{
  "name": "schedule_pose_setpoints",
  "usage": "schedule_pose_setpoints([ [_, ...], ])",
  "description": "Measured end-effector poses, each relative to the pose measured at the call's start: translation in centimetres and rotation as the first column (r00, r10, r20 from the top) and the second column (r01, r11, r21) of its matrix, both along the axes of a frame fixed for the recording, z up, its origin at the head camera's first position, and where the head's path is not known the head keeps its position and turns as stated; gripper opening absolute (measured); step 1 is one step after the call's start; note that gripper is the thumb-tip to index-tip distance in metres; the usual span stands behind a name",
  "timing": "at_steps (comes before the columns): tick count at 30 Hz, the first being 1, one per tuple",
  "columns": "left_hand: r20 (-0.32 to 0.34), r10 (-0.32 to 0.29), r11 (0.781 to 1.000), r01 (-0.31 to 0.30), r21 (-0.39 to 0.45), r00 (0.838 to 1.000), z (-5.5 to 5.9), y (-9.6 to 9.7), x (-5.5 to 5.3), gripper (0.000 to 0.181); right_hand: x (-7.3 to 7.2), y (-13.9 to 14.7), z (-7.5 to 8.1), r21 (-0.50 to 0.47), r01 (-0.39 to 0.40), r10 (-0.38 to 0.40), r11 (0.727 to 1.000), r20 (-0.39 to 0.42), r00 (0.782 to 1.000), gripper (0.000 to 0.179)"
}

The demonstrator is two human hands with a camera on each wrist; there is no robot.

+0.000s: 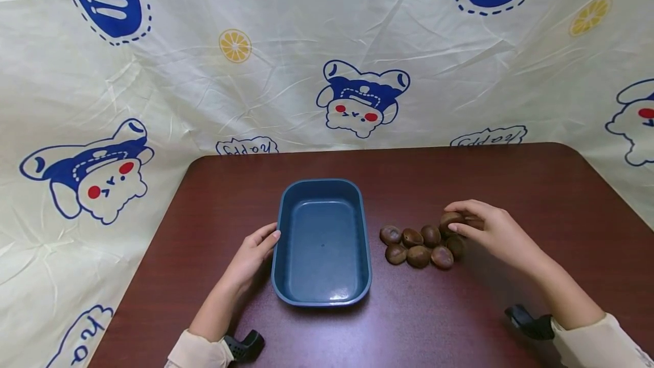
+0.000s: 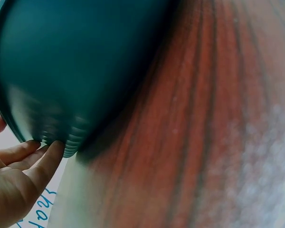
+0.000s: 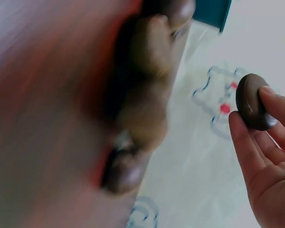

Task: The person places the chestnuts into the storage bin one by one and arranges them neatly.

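A blue rectangular container sits on the table, its inside bare. My left hand is at its left side, with the thumb tip at the rim. In the left wrist view the fingers lie nearly straight against the container's outer wall. To the right of the container, several brown chestnuts lie close together in two rough rows. My right hand pinches one chestnut between thumb and fingertips, above the right end of this group.
The dark reddish-brown table has rounded far corners. A white printed sheet hangs behind and at the sides. A black strap-like device is on the left wrist, and another black device is on the right.
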State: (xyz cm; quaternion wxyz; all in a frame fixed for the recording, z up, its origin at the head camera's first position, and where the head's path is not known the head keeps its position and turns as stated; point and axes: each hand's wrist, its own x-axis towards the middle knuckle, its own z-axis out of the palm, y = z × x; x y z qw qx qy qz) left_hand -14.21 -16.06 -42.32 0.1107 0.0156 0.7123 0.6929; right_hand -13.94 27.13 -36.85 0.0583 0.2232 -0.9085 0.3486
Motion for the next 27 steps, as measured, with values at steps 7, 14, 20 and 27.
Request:
schedule_pose_setpoints([
  [7, -0.004, 0.002, 1.0, -0.002, 0.02, 1.0, -0.1, 0.0, -0.1, 0.04, -1.1, -3.7, 1.2, -0.061, -0.118, 0.12, 0.991, 0.019, 0.993, 0.029],
  [14, -0.014, 0.001, 1.0, 0.0, 0.018, 1.0, -0.2, 0.0, -0.2, 0.04, -1.9, -8.1, 2.2, -0.131, -0.249, 0.257, 0.96, 0.048, 0.965, 0.027],
  [20, -0.013, -0.002, 1.0, 0.003, 0.015, 1.0, -0.2, -0.1, -0.3, 0.04, -2.5, -12.0, 2.4, -0.126, -0.353, 0.368, 0.927, 0.126, 0.921, 0.026],
  [27, -0.01, -0.001, 1.0, 0.001, 0.001, 1.0, -0.2, -0.1, -0.2, 0.04, -2.8, -16.1, 1.8, -0.09, -0.468, 0.476, 0.879, 0.171, 0.863, 0.027],
])
